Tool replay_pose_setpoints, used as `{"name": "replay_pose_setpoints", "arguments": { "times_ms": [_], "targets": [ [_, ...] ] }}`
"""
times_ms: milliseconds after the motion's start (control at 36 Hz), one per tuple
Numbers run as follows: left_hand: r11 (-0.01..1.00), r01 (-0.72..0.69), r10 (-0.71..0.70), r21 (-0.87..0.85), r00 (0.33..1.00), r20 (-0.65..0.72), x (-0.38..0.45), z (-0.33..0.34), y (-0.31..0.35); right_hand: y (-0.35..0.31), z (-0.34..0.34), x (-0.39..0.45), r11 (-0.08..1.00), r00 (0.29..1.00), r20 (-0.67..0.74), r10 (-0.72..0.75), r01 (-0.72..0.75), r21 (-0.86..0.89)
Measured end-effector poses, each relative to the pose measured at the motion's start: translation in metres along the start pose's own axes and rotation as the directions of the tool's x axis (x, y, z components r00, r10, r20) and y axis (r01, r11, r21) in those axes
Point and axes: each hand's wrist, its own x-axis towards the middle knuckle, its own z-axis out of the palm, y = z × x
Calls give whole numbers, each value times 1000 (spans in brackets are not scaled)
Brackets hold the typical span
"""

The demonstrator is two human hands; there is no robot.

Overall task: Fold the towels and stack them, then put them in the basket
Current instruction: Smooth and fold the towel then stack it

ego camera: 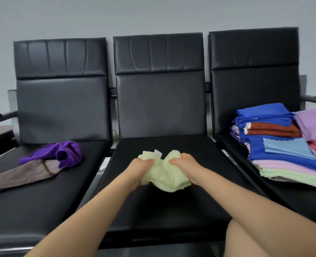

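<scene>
Three black seats stand in a row. Two hands, left hand and right hand, share one pale green towel. Left of the left hand lie two loose towels: one purple towel, one brown towel. Right of the right hand are two stacks, a blue-topped stack and a lilac-topped stack; the towels in them cannot be counted exactly.

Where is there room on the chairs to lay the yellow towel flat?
The middle seat is bare all round the yellow-green towel that the left hand and right hand grip. The left seat's near part, before the purple towel and brown towel, is bare. The right seat is crowded by the folded stack.
</scene>
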Motion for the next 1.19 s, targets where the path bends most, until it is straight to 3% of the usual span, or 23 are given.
{"name": "replay_pose_setpoints", "arguments": {
  "times_ms": [139, 278, 417, 500, 667, 722, 833, 889, 972, 1028, 1111, 1194],
  "targets": [
    [931, -361, 364, 56, 929, -62, -20, 36, 13, -5, -40, -14, 997, 992, -107, -73, 73, -9],
    [873, -482, 481, 77, 876, 31, -22, 66, 25, -7, -97, -25, 987, 964, -228, -137, 153, 53],
    [853, -515, 511, 82, 857, 72, -21, 118, 63, -19, -153, -35, 982, 901, -401, -165, 187, 17],
    [827, -558, 553, 66, 829, 88, -14, 162, 92, -22, -201, -36, 960, 825, -496, -271, 272, -70],
    [812, -558, 582, -171, 793, 181, -1, 251, 127, -4, -302, -30, 958, 652, -706, -277, 247, -148],
    [835, -537, 549, -120, 796, 256, 6, 281, 122, 19, -325, -26, 980, 660, -726, -193, 164, -111],
    [788, -555, 425, 266, 803, 418, 17, 322, 92, 85, -343, -17, 984, 785, -619, 20, -124, -126],
    [771, -561, 422, 301, 804, 419, 18, 331, 82, 110, -346, -14, 977, 795, -603, 59, -170, -129],
    [757, -588, 461, 286, 790, 404, 21, 328, 80, 118, -349, -9, 977, 781, -624, 7, -138, -162],
    [751, -589, 456, 300, 790, 411, 22, 320, 82, 114, -349, -9, 937, 765, -641, -52, -184, -296],
    [763, -580, 466, 285, 799, 381, 20, 299, 86, 100, -344, -14, 816, 674, -715, -188, -298, -495],
    [765, -583, 502, 273, 806, 314, 18, 267, 92, 77, -325, -18, 793, 598, -710, -372, -193, -578]
  ]
}}
